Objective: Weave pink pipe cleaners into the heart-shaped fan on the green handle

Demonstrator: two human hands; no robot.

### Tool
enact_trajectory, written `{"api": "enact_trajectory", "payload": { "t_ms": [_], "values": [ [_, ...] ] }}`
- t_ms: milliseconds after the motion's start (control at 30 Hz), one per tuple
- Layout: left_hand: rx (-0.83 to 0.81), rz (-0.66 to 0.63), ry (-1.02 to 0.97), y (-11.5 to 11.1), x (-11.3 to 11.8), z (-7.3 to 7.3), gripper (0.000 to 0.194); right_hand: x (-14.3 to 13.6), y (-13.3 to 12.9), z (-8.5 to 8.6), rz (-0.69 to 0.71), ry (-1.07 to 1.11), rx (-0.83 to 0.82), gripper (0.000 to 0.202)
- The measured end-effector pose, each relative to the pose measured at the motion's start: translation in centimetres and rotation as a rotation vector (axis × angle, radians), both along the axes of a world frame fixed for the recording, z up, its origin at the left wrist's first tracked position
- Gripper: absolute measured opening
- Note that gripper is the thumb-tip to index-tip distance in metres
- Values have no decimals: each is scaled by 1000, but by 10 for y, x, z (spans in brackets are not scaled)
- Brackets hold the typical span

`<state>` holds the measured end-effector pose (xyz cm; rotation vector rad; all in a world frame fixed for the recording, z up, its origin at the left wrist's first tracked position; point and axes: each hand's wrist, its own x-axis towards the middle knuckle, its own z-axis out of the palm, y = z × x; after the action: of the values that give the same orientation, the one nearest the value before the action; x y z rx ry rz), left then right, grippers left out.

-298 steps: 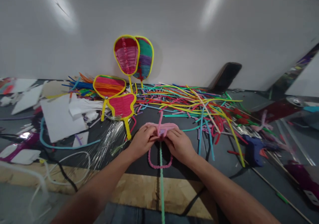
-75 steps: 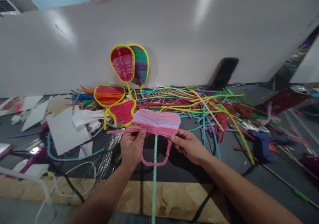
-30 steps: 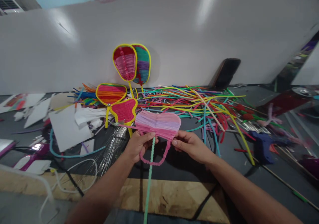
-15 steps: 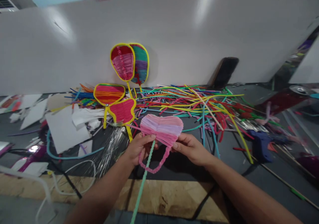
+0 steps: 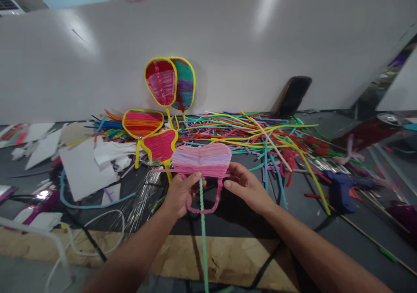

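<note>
A fan-shaped piece (image 5: 202, 158), wound from pink and lilac pipe cleaners, is held up over the table. My left hand (image 5: 180, 193) pinches its lower edge, thumb on the front where a mint-green twisted stem (image 5: 202, 232) begins and runs down towards me. Below the piece hangs the bare pink loop (image 5: 213, 207) of its frame. One loose pink pipe cleaner end (image 5: 159, 170) sticks out to the left. At the right edge my right hand (image 5: 249, 189) has thumb and forefinger apart, the fingertips close to the piece; whether they touch it is unclear.
Finished yellow-rimmed fans (image 5: 160, 82) lean against the white board (image 5: 228, 45). Behind my hands lies a heap of coloured pipe cleaners (image 5: 228, 130). A blue glue gun (image 5: 340, 191) lies right, a phone (image 5: 295, 95) leans at the back, and white cards (image 5: 86, 171) lie left.
The fan piece has shifted left and levelled out, and its green stem now hangs nearly straight down. My right fingers have come off its edge and spread.
</note>
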<state>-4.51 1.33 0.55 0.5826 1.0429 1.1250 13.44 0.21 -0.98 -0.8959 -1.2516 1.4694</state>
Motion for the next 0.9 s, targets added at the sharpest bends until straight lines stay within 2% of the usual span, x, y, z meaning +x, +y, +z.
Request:
{"api": "enact_trajectory", "payload": {
  "t_ms": [133,333,433,567,900],
  "values": [
    [-5,-18,50,-4,4,-3,22,-6,-2,-5,-70,-90,50,39],
    [25,-29,52,-5,3,-5,20,-5,0,-7,-49,-3,-15,28],
    [25,-60,21,-5,1,-7,20,-5,-1,-4,-37,11,-36,28],
    [38,-19,2,-4,0,-6,23,-6,-3,1,10,20,-13,28],
    [68,-21,18,-2,-3,-4,24,0,-4,5,-33,-276,119,23]
  ]
}}
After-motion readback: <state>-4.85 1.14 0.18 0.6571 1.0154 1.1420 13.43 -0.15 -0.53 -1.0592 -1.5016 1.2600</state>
